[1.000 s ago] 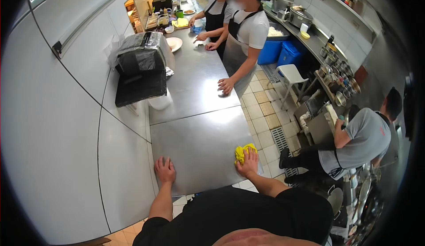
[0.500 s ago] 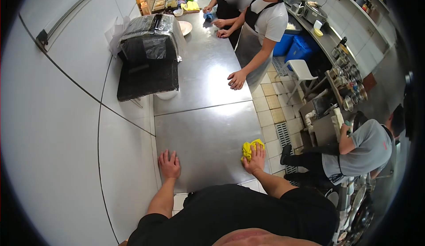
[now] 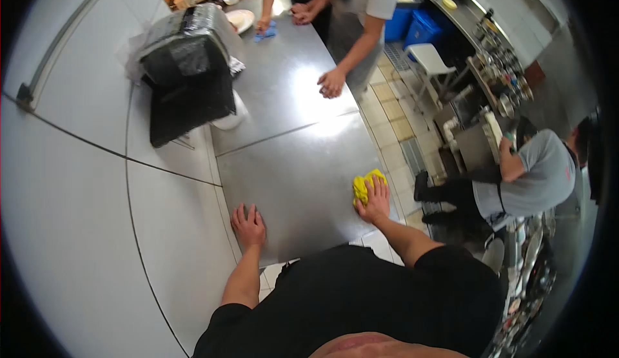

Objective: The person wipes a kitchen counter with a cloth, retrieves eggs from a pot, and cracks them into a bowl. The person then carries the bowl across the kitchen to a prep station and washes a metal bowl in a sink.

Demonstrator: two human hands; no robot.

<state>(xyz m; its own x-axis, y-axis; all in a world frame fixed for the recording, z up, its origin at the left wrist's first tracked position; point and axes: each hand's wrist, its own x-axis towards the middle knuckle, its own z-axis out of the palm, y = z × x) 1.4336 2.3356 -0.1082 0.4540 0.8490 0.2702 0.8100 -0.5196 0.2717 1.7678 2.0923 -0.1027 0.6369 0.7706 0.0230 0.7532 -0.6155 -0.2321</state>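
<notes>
1. For good control, the yellow cloth (image 3: 360, 190) is best pressed by the right hand (image 3: 374, 200) with fingers flat and weight spread evenly; if it is moved, a smooth, overlapping path is advised, with loose folds tucked in so that none is dragged over the edge.
2. The right hand's fingers are extended and slightly apart, laid over the cloth rather than closed around it; how firmly it is pressed cannot be told.
3. The cloth is bunched on the steel counter (image 3: 293, 193), near its right edge, and is partly covered by the fingers.
4. The left hand (image 3: 249, 228) is placed palm down near the counter's left edge, its fingers spread and nothing seen in it; by it, steady support can be given.
5. Farther out, the counter is crossed by a seam (image 3: 284, 135), beyond which a co-worker's hand (image 3: 332, 83) is rested.
6. At the far part, a blue cloth (image 3: 265, 31) is touched by another person's hand (image 3: 264, 23), near a plate (image 3: 248, 23).
7. To the left, a plastic-wrapped box (image 3: 187, 48) is seen with a black flap (image 3: 193, 110) below.
</notes>
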